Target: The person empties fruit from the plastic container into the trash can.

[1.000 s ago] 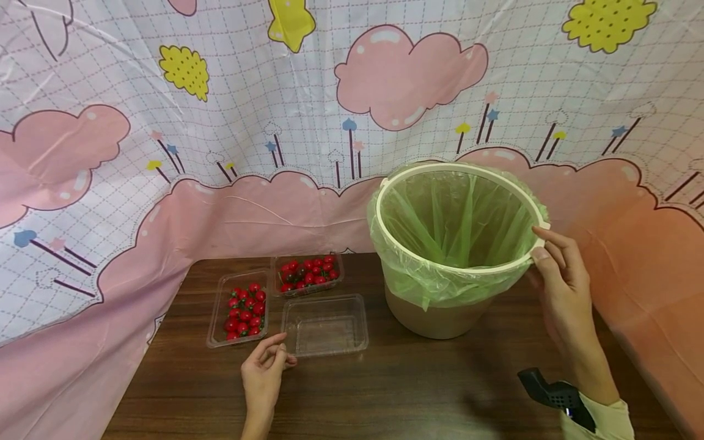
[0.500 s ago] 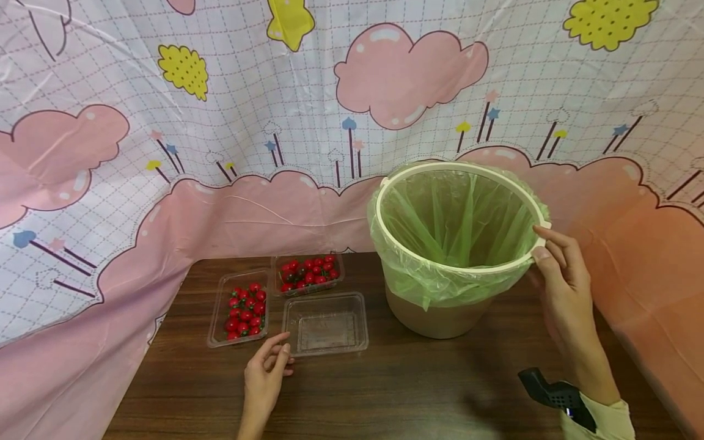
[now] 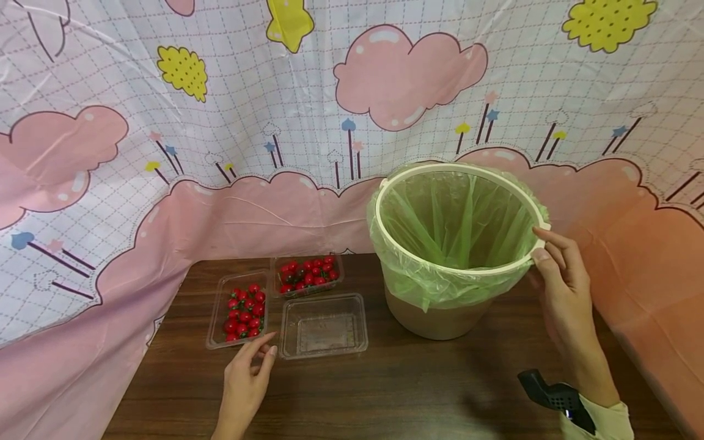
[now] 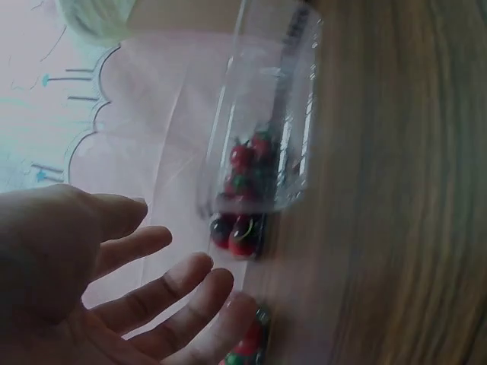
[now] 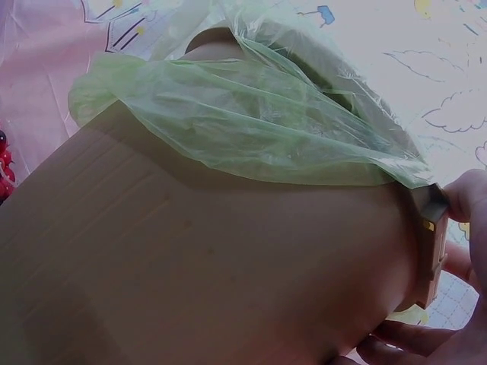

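In the head view, the rim [image 3: 467,271] of the waste bin [image 3: 437,321] is pinched at its right side by the right hand [image 3: 564,278], and the bin is stood left of that grip. The left hand [image 3: 242,380] is held with fingers loosely parted, near a clear plastic tray [image 3: 324,333] and cherry tomatoes [image 3: 244,311]. In the left wrist view, spread fingers are shown before blurred tomatoes. In the right wrist view, the thumb is laid at the rim's tab, above the other fingers.

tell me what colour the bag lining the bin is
Translucent light green; the bag shows best in the head view.
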`<move>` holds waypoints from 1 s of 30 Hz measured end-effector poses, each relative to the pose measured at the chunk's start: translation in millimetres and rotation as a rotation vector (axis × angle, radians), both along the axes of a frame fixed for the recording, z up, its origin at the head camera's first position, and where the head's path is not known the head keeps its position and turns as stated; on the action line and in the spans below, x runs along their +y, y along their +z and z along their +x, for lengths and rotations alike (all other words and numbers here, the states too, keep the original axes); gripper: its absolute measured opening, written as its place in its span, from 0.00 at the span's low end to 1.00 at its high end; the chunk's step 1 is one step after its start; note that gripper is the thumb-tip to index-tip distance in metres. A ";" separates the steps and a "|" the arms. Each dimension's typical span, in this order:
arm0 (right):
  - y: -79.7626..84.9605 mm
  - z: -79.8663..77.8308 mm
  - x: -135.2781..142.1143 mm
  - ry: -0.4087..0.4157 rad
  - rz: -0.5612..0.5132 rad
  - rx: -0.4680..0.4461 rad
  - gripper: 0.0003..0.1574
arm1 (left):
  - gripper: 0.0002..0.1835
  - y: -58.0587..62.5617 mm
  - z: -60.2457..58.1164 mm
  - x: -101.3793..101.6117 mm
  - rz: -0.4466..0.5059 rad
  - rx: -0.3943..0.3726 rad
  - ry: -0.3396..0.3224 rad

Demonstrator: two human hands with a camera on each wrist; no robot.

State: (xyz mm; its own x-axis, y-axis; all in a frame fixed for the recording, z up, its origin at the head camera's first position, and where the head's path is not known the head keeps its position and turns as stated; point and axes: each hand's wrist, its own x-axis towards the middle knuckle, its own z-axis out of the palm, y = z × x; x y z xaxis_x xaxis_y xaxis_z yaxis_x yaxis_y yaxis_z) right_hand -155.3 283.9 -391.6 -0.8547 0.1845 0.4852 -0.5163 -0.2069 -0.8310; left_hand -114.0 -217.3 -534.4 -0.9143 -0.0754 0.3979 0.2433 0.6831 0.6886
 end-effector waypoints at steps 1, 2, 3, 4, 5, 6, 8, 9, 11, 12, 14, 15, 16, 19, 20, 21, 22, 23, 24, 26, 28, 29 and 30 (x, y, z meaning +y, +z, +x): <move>0.1 0.1 0.3 0.003 -0.002 0.004 0.27 | 0.14 0.8 0.4 -2.7 0.001 0.002 0.007; 0.3 0.2 0.5 0.004 -0.002 0.006 0.27 | 0.14 1.6 0.7 -5.5 0.003 0.001 0.017; 0.5 0.3 0.6 0.005 -0.003 0.007 0.27 | 0.14 2.2 1.0 -8.4 0.008 0.000 0.031; 0.7 0.2 0.7 0.005 -0.001 0.009 0.27 | 0.13 2.8 1.2 -11.3 0.016 0.003 0.041; 0.9 0.0 0.6 0.005 0.001 0.009 0.27 | 0.13 3.2 1.5 -14.3 0.024 0.006 0.059; 1.1 -0.2 0.6 0.006 0.001 0.008 0.27 | 0.13 3.5 1.7 -17.4 0.033 0.011 0.078; 1.0 -0.7 0.1 0.003 0.008 0.006 0.27 | 0.14 3.8 2.3 -23.3 0.048 0.028 0.116; 0.8 -1.0 -0.1 0.001 0.011 0.004 0.26 | 0.14 3.7 2.5 -26.0 0.053 0.040 0.133; 0.4 -1.5 -0.7 0.000 0.014 0.003 0.26 | 0.15 3.3 3.0 -31.3 0.063 0.058 0.168; 0.1 -1.6 -0.9 0.001 0.015 0.004 0.26 | 0.15 2.8 3.3 -33.7 0.062 0.066 0.180; -0.7 -2.1 -1.2 0.003 0.014 0.009 0.26 | 0.17 1.4 4.3 -38.3 0.062 0.072 0.199; -1.1 -2.3 -1.2 0.006 0.013 0.010 0.26 | 0.17 0.6 4.8 -40.5 0.067 0.072 0.207; -1.4 -2.5 -1.3 0.010 0.015 0.012 0.26 | 0.18 -0.2 5.6 -42.8 0.072 0.069 0.218; -2.1 -2.7 -1.7 0.009 0.020 0.009 0.26 | 0.19 -2.1 7.5 -49.2 0.104 0.049 0.254; -2.0 -2.7 -1.8 0.008 0.023 0.008 0.26 | 0.19 -2.6 7.5 -51.4 0.123 0.040 0.265; -1.9 -2.4 -2.0 0.006 0.024 0.006 0.26 | 0.19 -3.2 7.2 -53.6 0.144 0.031 0.275; -1.6 -2.2 -2.0 0.003 0.026 0.005 0.26 | 0.20 -3.9 6.5 -55.9 0.162 0.022 0.284; -1.3 -1.9 -2.0 0.000 0.026 0.005 0.26 | 0.20 -4.0 5.7 -57.8 0.178 0.010 0.292; -1.1 -1.4 -1.9 -0.002 0.027 0.005 0.26 | 0.20 -5.0 4.2 -60.3 0.192 0.000 0.292; -0.6 -0.6 -1.4 -0.004 0.024 0.004 0.26 | 0.21 -6.0 1.6 -64.1 0.217 -0.027 0.288; -0.1 0.3 -0.8 -0.006 0.019 0.003 0.26 | 0.21 -5.6 -0.8 -65.9 0.226 -0.058 0.292; 0.1 0.7 -0.4 -0.007 0.017 0.002 0.26 | 0.21 -5.1 -1.9 -66.3 0.228 -0.076 0.294; 0.4 1.1 -0.1 -0.009 0.015 0.001 0.26 | 0.22 -5.0 -3.4 -66.9 0.230 -0.089 0.293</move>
State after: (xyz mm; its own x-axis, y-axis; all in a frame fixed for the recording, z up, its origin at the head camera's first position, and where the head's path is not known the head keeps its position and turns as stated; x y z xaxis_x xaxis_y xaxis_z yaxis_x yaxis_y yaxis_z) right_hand -154.2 283.8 -391.2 -0.8529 0.1845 0.4884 -0.5185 -0.1901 -0.8337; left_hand -117.3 -284.2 -539.4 -0.8709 -0.4170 0.2601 -0.0070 0.5397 0.8418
